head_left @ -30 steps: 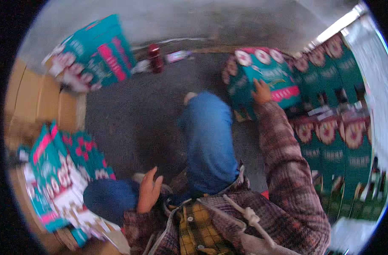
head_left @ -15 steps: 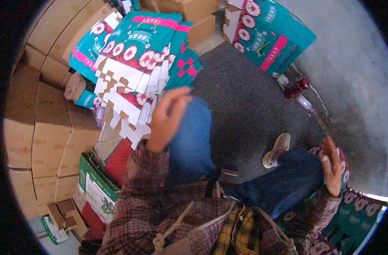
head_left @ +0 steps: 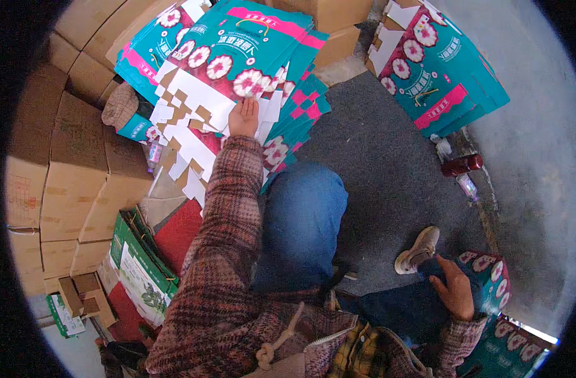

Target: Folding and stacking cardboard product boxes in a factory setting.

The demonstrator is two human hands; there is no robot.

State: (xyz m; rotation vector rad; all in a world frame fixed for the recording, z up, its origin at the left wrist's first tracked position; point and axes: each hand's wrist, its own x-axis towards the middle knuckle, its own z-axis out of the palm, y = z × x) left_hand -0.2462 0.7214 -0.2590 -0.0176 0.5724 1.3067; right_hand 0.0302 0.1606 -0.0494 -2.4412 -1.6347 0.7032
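My left hand [head_left: 244, 118] reaches forward to a pile of flat teal printed carton blanks [head_left: 250, 47] with pink bands, fruit pictures and white notched flaps. Its fingers lie stretched out over the white flaps [head_left: 203, 93] at the near edge, and no carton is lifted in them. Over my right leg, my right hand [head_left: 455, 290] hangs open, with thumb and fingers apart and nothing held. Beside it, at the lower right, stands a teal and red printed carton [head_left: 495, 277].
Stacked brown boxes [head_left: 77, 164] line the left side. A green carton [head_left: 140, 264] stands near my left arm. More teal cartons [head_left: 439, 69] lean at the far right, by a dark red bottle [head_left: 462, 165]. Dark grey matting [head_left: 376, 145] covers the floor between.
My left hand has moved forward from above my knee onto the carton pile. The right hand has shifted left and lower over my leg. The whole view has moved slightly.
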